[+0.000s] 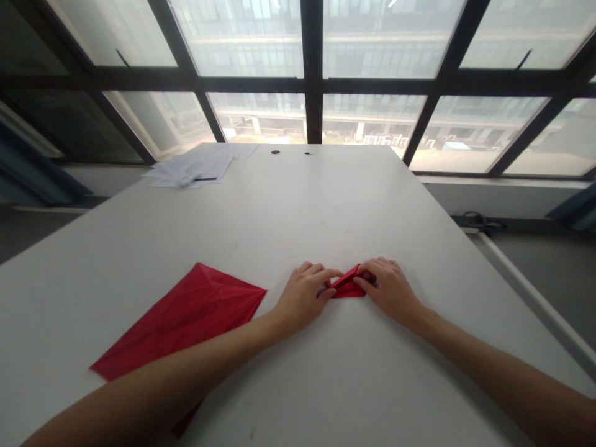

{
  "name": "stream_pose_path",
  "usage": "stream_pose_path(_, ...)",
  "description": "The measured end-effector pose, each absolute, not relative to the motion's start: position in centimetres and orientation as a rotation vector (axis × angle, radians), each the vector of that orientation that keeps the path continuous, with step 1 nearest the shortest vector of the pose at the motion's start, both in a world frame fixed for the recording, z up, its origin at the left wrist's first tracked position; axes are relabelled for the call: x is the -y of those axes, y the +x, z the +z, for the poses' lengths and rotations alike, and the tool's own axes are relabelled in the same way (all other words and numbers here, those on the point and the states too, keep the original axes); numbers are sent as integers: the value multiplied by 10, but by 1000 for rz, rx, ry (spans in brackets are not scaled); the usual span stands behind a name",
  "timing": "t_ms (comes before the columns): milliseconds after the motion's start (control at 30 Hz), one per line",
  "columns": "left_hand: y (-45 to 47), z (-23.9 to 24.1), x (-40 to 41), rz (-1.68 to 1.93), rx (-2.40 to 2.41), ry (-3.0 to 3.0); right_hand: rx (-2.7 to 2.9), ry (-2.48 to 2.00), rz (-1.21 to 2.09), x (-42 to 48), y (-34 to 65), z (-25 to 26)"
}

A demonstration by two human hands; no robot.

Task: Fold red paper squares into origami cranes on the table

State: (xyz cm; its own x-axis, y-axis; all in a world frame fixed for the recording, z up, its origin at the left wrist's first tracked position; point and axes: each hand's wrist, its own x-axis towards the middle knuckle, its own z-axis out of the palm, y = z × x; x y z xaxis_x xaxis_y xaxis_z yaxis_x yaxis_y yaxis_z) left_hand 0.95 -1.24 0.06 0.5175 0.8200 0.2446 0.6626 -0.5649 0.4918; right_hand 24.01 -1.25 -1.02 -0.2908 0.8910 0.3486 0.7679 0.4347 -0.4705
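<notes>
A small piece of folded red paper (347, 287) is between my two hands, low over the white table. My left hand (307, 290) pinches its left end between thumb and fingers. At the other end, my right hand (384, 285) grips the upper right corner with thumb and fingertips. One flap of the paper stands up at a slant above a flat lower part. To the left lies a larger red sheet (186, 310) with crease lines, spread on the table; my left forearm passes over it and hides part of it.
The white table (302, 211) reaches to the windows. Loose white papers (195, 164) with a dark pen-like stick lie at its far left. Two small dark spots, perhaps cable holes (275, 152), are near the far edge. A dark cable (479, 220) sits beyond the right edge.
</notes>
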Motion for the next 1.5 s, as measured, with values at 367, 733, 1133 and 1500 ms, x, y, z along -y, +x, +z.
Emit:
stream_pose_path(367, 9, 5, 22, 432, -1097, 2836, 2105, -1428, 274, 11, 239, -13)
stream_pose_path(733, 10, 10, 31, 358, -1083, 2938, 2046, -1387, 254, 9, 243, -12)
stream_pose_path(1133, 10, 9, 31, 366, -1079, 2919, 2145, -1492, 246, 18, 252, -7)
stream_pose_path(1500, 10, 9, 30, 330, -1078, 2937, 2156, -1474, 28, 23, 250, -5)
